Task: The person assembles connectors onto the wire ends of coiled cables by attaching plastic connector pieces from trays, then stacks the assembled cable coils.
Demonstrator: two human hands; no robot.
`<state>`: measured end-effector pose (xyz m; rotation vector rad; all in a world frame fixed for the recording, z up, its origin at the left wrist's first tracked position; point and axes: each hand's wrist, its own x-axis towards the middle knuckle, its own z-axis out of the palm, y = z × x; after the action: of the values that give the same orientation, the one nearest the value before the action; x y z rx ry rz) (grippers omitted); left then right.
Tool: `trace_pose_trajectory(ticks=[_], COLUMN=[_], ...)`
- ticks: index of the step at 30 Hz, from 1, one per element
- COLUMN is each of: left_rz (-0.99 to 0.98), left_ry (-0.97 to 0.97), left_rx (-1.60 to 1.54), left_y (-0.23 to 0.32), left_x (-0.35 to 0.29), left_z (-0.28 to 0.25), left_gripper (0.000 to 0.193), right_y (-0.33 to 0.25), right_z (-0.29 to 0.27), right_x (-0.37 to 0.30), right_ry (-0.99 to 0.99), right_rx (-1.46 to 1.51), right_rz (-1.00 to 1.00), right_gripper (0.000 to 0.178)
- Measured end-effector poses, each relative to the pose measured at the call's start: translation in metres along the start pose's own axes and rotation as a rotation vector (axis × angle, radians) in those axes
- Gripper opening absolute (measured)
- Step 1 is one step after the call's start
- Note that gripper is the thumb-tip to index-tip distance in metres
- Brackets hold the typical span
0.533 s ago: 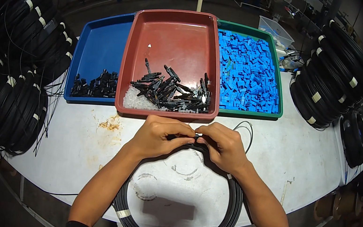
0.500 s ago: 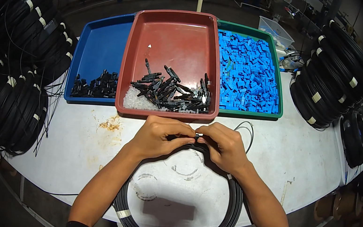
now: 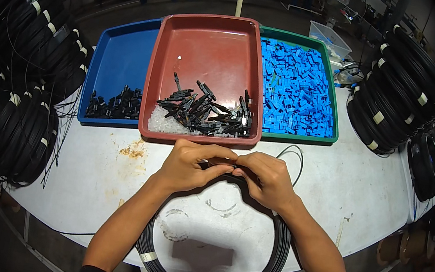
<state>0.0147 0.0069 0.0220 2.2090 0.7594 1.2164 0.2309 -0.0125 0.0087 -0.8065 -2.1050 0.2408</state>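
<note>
Just in front of the red tray, my left hand (image 3: pixel 194 163) and my right hand (image 3: pixel 267 179) meet fingertip to fingertip, both closed in a pinch. Between them is a small black piece (image 3: pixel 235 166), nearly all covered by the fingers, so its kind does not show. Below my hands lies a coil of black cable (image 3: pixel 282 243) bound with pale tape bands; its near side reaches over the table's edge toward me. A thin loop of black cable (image 3: pixel 301 167) rises beside my right hand, its end hidden there.
The red tray (image 3: pixel 208 49) holds black connectors and clear small parts. A blue tray (image 3: pixel 121 58) with black pieces stands left, a green tray (image 3: pixel 335 120) of blue clips right. Stacked cable coils (image 3: pixel 19 133) flank the left side, more coils (image 3: pixel 401 91) the right.
My fingertips have drawn closer together, and the small whitish bit seen between them before is now covered. The arms, coil and trays stay nearly the same.
</note>
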Motion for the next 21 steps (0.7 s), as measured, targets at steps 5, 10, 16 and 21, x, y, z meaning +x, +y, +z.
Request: trace_pose_trajectory(ticks=[5, 10, 16, 21], left_rz=[-0.024, 0.004, 0.028, 0.064], left_ry=[0.003, -0.018, -0.052, -0.050], left_rx=[-0.018, 0.030, 0.058, 0.114], left_y=[-0.008, -0.005, -0.002, 0.003], left_x=[-0.003, -0.002, -0.002, -0.003], left_z=[-0.002, -0.002, -0.003, -0.004], left_gripper=[0.013, 0.013, 0.011, 0.011], right_y=[-0.001, 0.000, -0.003, -0.005], right_z=[0.000, -0.002, -0.004, -0.003], right_x=[0.002, 0.001, 0.002, 0.003], right_ry=[0.012, 0.003, -0.060, -0.053], right_rx=[0.033, 0.035, 0.038, 0.075], right_rz=[-0.033, -0.077, -0.017, 0.010], right_gripper=[0.022, 0.023, 0.025, 0.024])
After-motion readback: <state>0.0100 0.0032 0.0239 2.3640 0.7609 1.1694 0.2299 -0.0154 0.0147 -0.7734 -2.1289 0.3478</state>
